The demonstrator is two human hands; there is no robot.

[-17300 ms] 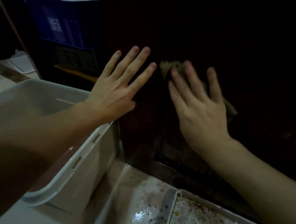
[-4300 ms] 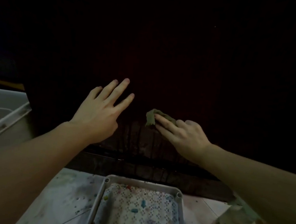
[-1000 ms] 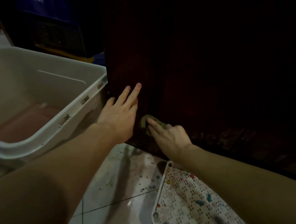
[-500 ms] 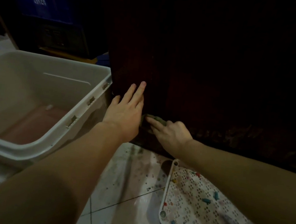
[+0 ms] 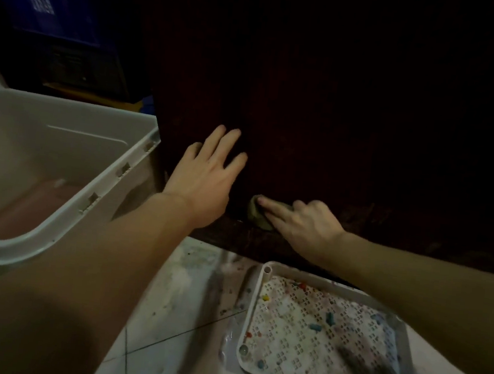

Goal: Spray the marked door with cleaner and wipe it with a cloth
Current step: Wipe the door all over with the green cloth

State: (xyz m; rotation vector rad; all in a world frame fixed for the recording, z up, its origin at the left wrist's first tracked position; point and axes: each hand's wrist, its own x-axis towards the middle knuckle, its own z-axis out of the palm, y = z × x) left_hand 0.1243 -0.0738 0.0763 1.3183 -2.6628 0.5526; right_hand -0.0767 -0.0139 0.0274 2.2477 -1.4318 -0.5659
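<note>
Door (image 5: 324,109) cleaning is at the wiping step, low on the panel near its bottom rail. Right hand (image 5: 302,226) presses a small greenish cloth (image 5: 256,215) against the dark wood, the index finger extended over the wad and the remaining fingers curled behind it; the cloth is crumpled between the fingertips and the door face, just above the bottom rail. Left hand (image 5: 207,176) lies flat on the door just to the left of the cloth, fingers straight and slightly spread, holding nothing and apparently bracing the body or steadying the panel. The two hands are close but not touching. The cloth appears soft, light and probably damp; it should conform to grooves in the panel and is best controlled by pinning it under the fingertips rather than by gripping an edge, since a loose edge would likely fold or drag. The door appears rigid and heavy, and it may swing under sideways pressure, so a flat bracing palm is appropriate. Its surface near the rail looks mottled and worn, and the lighting is too dim to judge remaining marks. A white plastic bin (image 5: 55,197) stands at the left, beside the door edge. A perforated white tray (image 5: 327,335) rests on the tiled floor (image 5: 178,301) below the right forearm. No spray bottle can be identified.
</note>
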